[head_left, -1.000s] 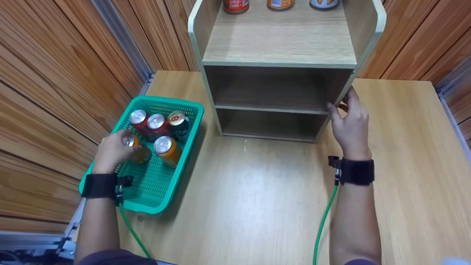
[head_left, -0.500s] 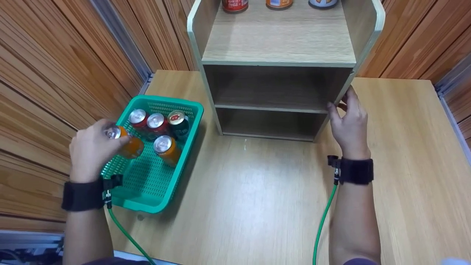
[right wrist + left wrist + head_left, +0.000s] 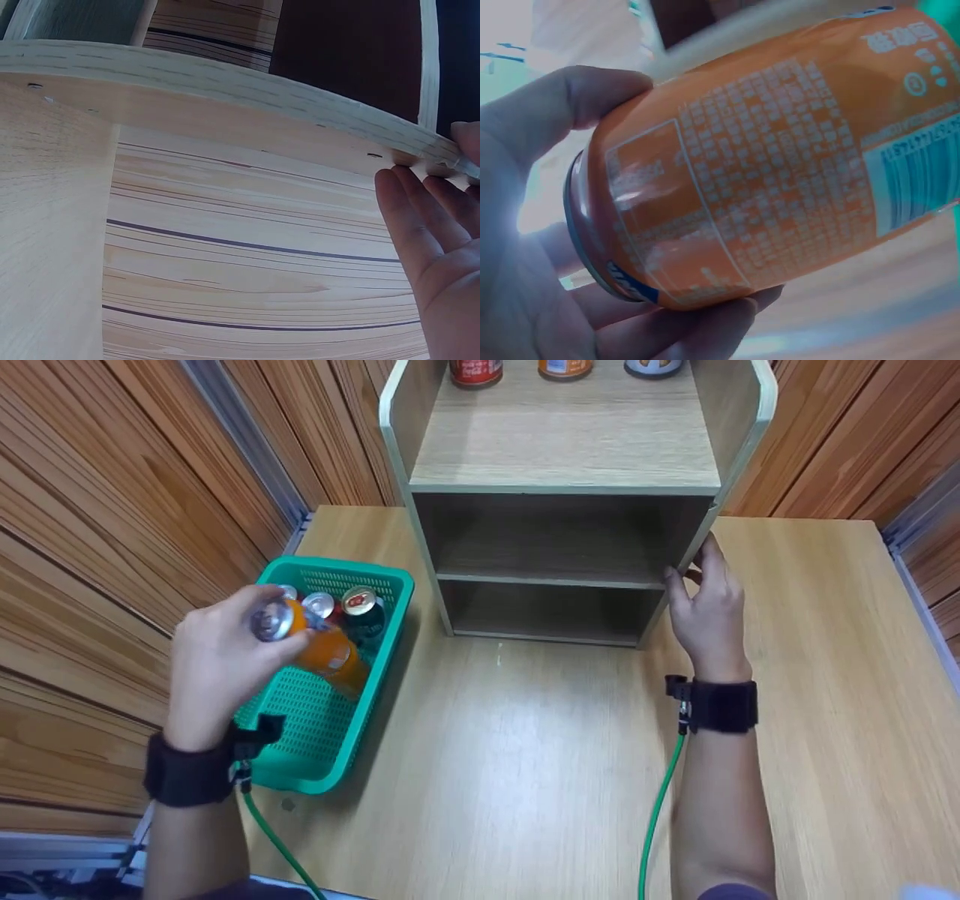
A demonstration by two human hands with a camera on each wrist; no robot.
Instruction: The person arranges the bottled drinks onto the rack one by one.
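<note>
My left hand grips an orange drink can and holds it tilted above the green basket. In the left wrist view the orange can fills the frame, with thumb and fingers wrapped round its top end. My right hand rests on the right side panel of the wooden shelf unit, fingers straight against the outer face and thumb at the front edge. The right wrist view shows those fingers lying flat on the panel.
The basket still has a red can and a dark green can at its far end. Three cans stand at the back of the shelf's top board. Both lower compartments look bare. Wooden wall panels close in on the left and behind.
My left hand has lifted the orange can out of the basket and carried it up and to the right. The right hand has stayed on the shelf's side panel.
</note>
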